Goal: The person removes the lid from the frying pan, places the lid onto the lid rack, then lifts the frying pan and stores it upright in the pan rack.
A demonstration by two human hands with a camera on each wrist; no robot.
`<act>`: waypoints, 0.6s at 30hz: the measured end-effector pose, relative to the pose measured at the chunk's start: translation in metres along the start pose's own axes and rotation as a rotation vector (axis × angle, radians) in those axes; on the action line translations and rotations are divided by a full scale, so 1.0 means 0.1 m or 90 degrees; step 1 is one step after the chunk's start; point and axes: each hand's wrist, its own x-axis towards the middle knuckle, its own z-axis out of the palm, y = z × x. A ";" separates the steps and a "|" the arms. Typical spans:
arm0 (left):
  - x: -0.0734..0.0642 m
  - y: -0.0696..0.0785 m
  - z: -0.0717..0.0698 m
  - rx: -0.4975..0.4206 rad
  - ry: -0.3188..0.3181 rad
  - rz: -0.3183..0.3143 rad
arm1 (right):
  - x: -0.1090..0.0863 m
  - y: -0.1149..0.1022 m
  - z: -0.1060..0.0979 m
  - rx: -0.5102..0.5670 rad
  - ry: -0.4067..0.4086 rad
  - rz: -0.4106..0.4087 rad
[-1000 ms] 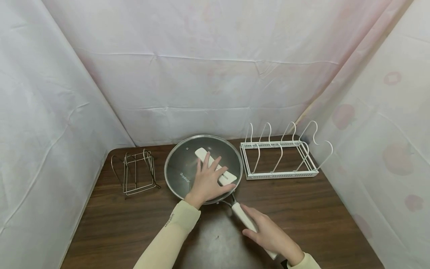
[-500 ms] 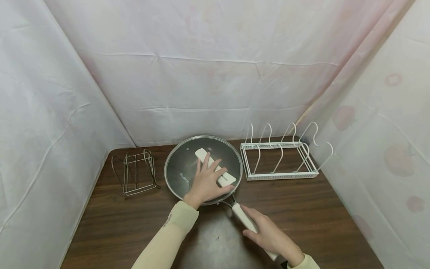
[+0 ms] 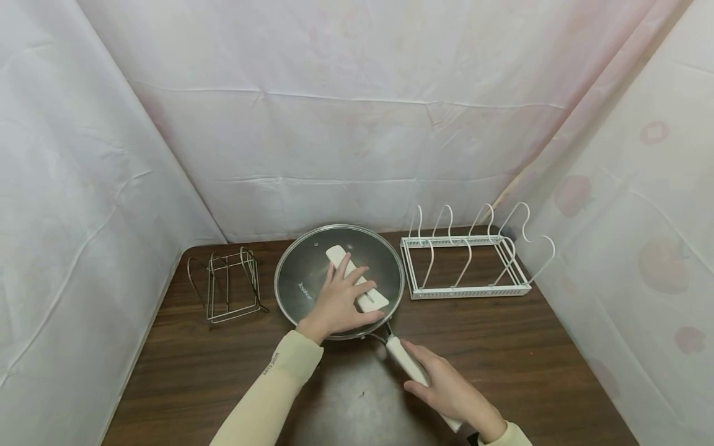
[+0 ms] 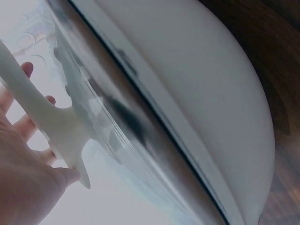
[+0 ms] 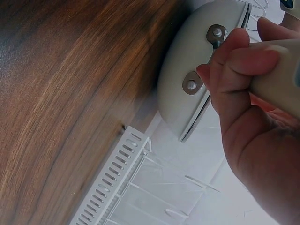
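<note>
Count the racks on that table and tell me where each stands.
2: the metal wire rack left of the lidded pan, and the white rack with hoops to its right. No others show.

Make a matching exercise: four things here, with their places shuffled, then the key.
1. clear round glass lid
2. white rectangular hooped metal rack
3. grey looped wire rack
4. long cream rod-shaped handle

a. left of the pale-sided round pan
b. gripped by the right hand
c. covering the pan
d. right of the pan

1-c; 2-d; 3-a; 4-b

Glass lid [image 3: 304,269] on cream pan [image 4: 206,89]
</note>
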 end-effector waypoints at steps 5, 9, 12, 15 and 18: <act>-0.02 -0.03 -0.04 -0.009 -0.023 0.005 | -0.01 -0.01 0.00 0.002 0.000 0.005; -0.02 -0.04 -0.06 -0.009 -0.030 0.016 | -0.01 -0.01 -0.01 0.007 -0.008 0.017; -0.02 -0.07 -0.07 -0.014 -0.028 0.031 | -0.01 -0.01 -0.01 0.009 -0.011 0.018; -0.04 -0.11 -0.07 -0.011 -0.034 0.045 | -0.01 -0.01 -0.01 0.011 -0.011 0.016; -0.05 -0.16 -0.09 -0.007 -0.041 0.060 | -0.01 -0.01 -0.01 0.011 -0.010 0.013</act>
